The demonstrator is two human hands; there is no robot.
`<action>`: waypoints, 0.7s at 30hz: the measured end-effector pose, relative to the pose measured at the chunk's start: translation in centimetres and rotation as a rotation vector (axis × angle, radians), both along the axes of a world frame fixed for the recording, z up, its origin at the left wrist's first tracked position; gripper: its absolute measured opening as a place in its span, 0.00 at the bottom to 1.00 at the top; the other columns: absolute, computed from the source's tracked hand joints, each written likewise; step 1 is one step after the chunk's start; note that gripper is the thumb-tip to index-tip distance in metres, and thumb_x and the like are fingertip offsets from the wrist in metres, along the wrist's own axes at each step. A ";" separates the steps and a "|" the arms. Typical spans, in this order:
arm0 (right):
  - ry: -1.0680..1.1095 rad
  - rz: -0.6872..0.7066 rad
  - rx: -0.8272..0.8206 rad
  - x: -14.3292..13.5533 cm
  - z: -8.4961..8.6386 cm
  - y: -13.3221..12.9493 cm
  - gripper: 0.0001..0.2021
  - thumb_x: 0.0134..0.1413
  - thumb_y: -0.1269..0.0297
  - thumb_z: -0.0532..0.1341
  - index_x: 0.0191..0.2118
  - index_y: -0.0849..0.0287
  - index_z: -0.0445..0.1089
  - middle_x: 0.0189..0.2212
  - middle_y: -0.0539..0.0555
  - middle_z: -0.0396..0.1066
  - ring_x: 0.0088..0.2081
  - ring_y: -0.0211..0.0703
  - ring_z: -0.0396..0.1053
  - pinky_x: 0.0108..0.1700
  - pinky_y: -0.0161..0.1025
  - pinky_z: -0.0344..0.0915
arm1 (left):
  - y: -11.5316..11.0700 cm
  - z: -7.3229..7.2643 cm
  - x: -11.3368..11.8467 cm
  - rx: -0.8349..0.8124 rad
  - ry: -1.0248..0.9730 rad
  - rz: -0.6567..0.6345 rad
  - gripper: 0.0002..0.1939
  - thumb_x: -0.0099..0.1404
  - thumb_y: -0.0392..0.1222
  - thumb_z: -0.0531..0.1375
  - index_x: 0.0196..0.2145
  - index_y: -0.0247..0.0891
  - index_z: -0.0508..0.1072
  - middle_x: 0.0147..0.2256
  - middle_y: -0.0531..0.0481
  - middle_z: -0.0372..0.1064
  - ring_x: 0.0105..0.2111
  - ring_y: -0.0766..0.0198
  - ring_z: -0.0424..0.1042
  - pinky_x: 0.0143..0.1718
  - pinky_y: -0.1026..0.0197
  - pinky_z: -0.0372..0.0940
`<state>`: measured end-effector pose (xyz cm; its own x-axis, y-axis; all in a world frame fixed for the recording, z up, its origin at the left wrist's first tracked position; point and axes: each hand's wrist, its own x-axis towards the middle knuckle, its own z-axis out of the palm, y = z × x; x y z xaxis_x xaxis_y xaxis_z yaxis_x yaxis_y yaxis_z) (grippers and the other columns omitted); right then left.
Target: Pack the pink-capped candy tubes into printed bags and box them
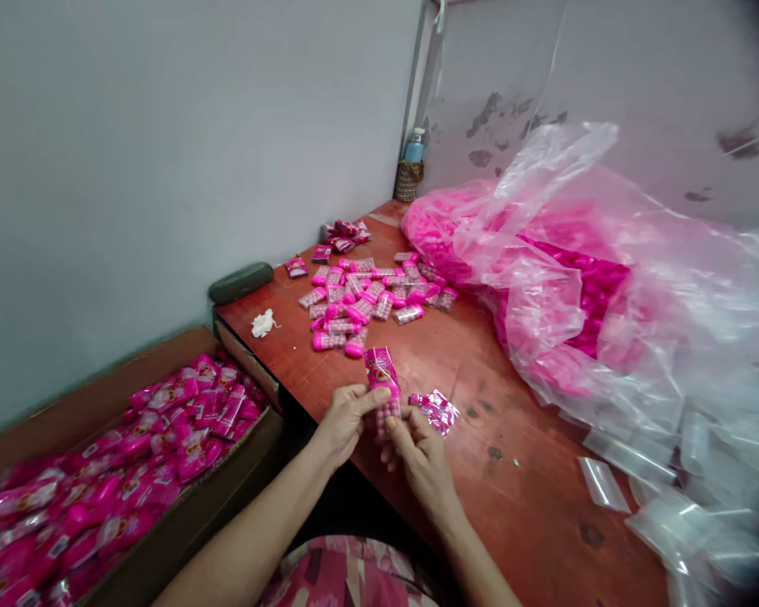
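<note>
Just over the table's near edge, my left hand [347,421] and my right hand [421,453] are both closed on one small clear candy container [389,407] filled with round pink pieces. A pink printed wrapper [379,364] is at its upper end. My left thumb presses near the middle, while the right thumb and fingers pinch the lower part. On the table by my right hand lies a small pile of shiny pink printed wrappers [439,411]. Beyond my hands, several similar pink-capped containers [367,295] lie in a loose heap.
A cardboard box [244,358] at left holds many wrapped pink packs. On the red table [481,489] sit a large plastic bag [544,278] of pink pieces, clear sleeves [604,483], a dark green oblong object [240,282], crumpled white tissue [264,324] and a bottle [414,146] in the corner.
</note>
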<state>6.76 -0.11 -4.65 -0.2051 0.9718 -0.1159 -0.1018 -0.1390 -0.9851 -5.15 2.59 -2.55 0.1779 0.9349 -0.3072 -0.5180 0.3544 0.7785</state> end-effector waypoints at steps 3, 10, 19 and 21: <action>0.113 0.021 -0.074 0.0 0.0 0.1 0.11 0.53 0.55 0.55 0.32 0.59 0.61 0.22 0.47 0.66 0.16 0.31 0.61 0.15 0.28 0.57 | -0.1 0.0 -0.3 0.010 0.018 -0.086 0.13 0.51 0.43 0.63 0.23 0.27 0.71 0.17 0.50 0.64 0.15 0.70 0.62 0.18 0.65 0.59; -0.128 -0.080 0.038 -0.1 0.3 0.1 0.11 0.50 0.55 0.58 0.35 0.57 0.65 0.21 0.47 0.66 0.18 0.34 0.62 0.18 0.30 0.60 | -0.2 -0.1 0.1 -0.017 -0.008 0.133 0.11 0.50 0.42 0.64 0.25 0.29 0.71 0.22 0.50 0.68 0.22 0.69 0.66 0.26 0.65 0.62; 0.227 -0.042 -0.138 -0.2 -0.3 -0.1 0.09 0.53 0.58 0.57 0.32 0.60 0.63 0.20 0.47 0.67 0.15 0.30 0.61 0.15 0.27 0.56 | -0.8 0.2 -0.4 -0.030 -0.026 -0.117 0.13 0.52 0.43 0.62 0.22 0.28 0.70 0.18 0.50 0.65 0.16 0.70 0.62 0.18 0.66 0.58; 0.213 -0.096 -0.122 -0.2 -0.3 -0.3 0.09 0.51 0.59 0.59 0.33 0.59 0.62 0.21 0.47 0.67 0.16 0.31 0.62 0.16 0.27 0.58 | -0.8 0.2 -0.7 -0.018 0.007 -0.110 0.12 0.51 0.42 0.63 0.22 0.28 0.71 0.19 0.49 0.65 0.18 0.69 0.64 0.22 0.65 0.61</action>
